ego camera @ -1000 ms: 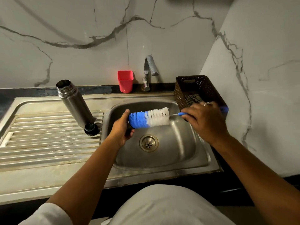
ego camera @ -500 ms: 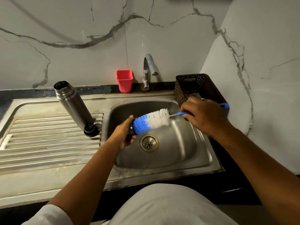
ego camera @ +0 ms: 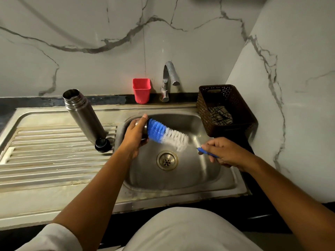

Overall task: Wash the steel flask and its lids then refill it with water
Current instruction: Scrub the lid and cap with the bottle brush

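Note:
The open steel flask (ego camera: 83, 115) stands on the ribbed drainboard (ego camera: 45, 153) left of the basin, with a small black lid (ego camera: 103, 145) at its foot. Over the sink basin (ego camera: 181, 178), my left hand (ego camera: 135, 137) grips a steel cup lid (ego camera: 143, 130), mostly hidden by my fingers. The blue end of a blue-and-white bottle brush (ego camera: 165, 134) is pushed into that lid. My right hand (ego camera: 223, 151) holds the brush's thin blue handle.
A curved tap (ego camera: 168, 78) rises behind the basin, and no water runs from it. A red cup (ego camera: 141, 90) stands to its left. A brown perforated basket (ego camera: 226, 109) with a checked cloth sits at the right, close to the side wall. The drain (ego camera: 167, 160) is open.
My right hand has dropped and come toward me, so the brush now slants down to the right. My left hand with the steel lid has risen toward the basin's back rim.

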Demonstrator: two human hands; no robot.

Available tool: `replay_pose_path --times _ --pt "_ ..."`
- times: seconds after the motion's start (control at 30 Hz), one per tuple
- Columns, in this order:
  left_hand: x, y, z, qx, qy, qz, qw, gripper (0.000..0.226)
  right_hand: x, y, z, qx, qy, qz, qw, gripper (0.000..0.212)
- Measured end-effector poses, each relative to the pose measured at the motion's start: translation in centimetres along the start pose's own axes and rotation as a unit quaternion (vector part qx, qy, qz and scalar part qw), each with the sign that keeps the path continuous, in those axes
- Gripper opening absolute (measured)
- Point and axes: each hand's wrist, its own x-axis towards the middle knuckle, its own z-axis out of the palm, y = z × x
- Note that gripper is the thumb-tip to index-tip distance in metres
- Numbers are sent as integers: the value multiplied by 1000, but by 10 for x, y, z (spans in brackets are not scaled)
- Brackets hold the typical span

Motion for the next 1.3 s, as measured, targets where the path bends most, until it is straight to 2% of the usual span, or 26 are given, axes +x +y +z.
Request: replay_pose_path --times 0.07,0.1,0.2,0.27,0.33,0.4,0.47,0.5,0.53,0.6,0.63,0.67,0.7,0.77,0.83,0.9,1.0,1.07,1.1,1.13,1.2,1.23,1.3 --pt "3 -9 -4 2 15 -33 999 41 1 -9 -5 -136 68 -76 985 14" --pt "3 -14 -5 8 17 -63 998 48 2 -15 -10 -240 108 -122 957 14" --pt "1 -26 -4 36 -2 -153 988 53 3 -29 -22 -483 247 -251 802 14" --pt "-3 -29 0 50 -18 -191 980 53 0 -35 -28 -534 337 -302 714 15" --pt "-5 -31 3 62 -40 -219 973 59 -2 -39 -25 -531 395 -319 678 16" --pt "-5 -30 4 59 -26 -223 973 61 -2 -38 -18 -538 416 -308 665 19" --pt "-3 -27 3 52 1 -188 981 59 -1 -30 -15 -527 394 -294 693 26" --pt "-2 -25 1 56 11 -160 985 58 -2 -27 -14 -499 361 -282 736 30" --pt "-1 -23 -1 60 16 -130 989 57 -2 -23 -16 -456 308 -247 798 35" --pt "1 -20 -5 65 10 -78 995 52 -1 -17 -21 -320 160 -119 926 38" --pt "1 -18 -6 65 2 -60 996 49 -1 -13 -22 -237 85 -52 966 36" --pt "2 -17 -6 64 -6 -50 997 48 -1 -11 -20 -175 32 -4 984 36" --pt "2 -17 -6 61 -13 -51 997 49 -1 -8 -19 -155 12 14 988 37" --pt "3 -19 -5 51 -6 -85 995 55 0 -11 -17 -229 66 -40 971 33" --pt "3 -24 -5 45 14 -137 989 57 0 -19 -20 -352 178 -164 904 22" --pt "0 -31 -3 45 19 -178 983 57 4 -26 -23 -443 225 -263 827 21" --pt "0 -38 0 20 17 -215 976 57 8 -28 -16 -492 213 -301 789 22" --pt "-1 -37 0 -10 10 -221 975 58 4 -24 -9 -471 214 -291 805 18" --pt "-1 -35 0 -27 6 -213 977 59 2 -21 -8 -440 210 -275 828 18" --pt "0 -33 -1 -40 2 -198 979 58 2 -16 -7 -387 193 -246 867 18" --pt "1 -27 -4 -53 -21 -162 985 54 3 -9 -9 -209 98 -124 965 18" --pt "1 -24 -5 -55 -39 -142 988 52 2 -7 -10 -107 28 -45 993 18" --pt "1 -23 -7 -61 -64 -106 990 42 -1 -9 -10 29 -69 65 995 24"
